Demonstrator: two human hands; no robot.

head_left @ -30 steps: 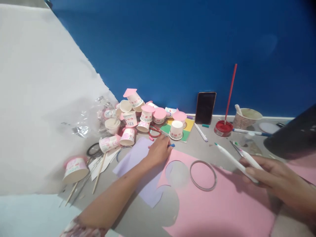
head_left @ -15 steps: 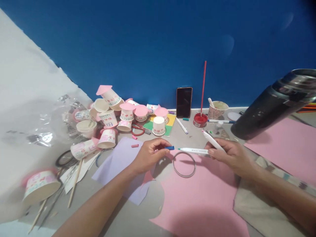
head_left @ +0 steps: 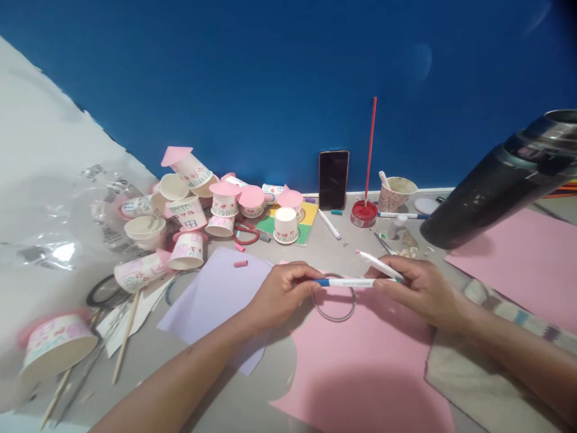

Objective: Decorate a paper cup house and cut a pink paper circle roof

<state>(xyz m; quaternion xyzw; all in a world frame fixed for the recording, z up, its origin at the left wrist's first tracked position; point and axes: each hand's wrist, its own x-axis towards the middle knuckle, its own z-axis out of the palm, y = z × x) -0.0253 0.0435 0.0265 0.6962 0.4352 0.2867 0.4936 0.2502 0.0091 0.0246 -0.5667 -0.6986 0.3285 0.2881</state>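
My left hand pinches a blue marker cap, which sits over the left end of a white marker. The barrel of that marker lies level, its right part held between the thumb and fingers of my right hand. A second white marker with a pink tip is also in my right hand, slanting up to the left. Below the markers a grey ring lies on scalloped-edged pink paper. Purple sheets lie under and beyond my left forearm.
Decorated paper cups, several with pink tops, crowd the left beside clear plastic. A phone leans on the blue wall. Near it stand a red tin with a stick and a patterned cup. A dark flask stands right.
The blue cap and the marker's teal tip were apart; now the cap covers that tip. My right hand has moved slightly left, and the view has shifted a little.
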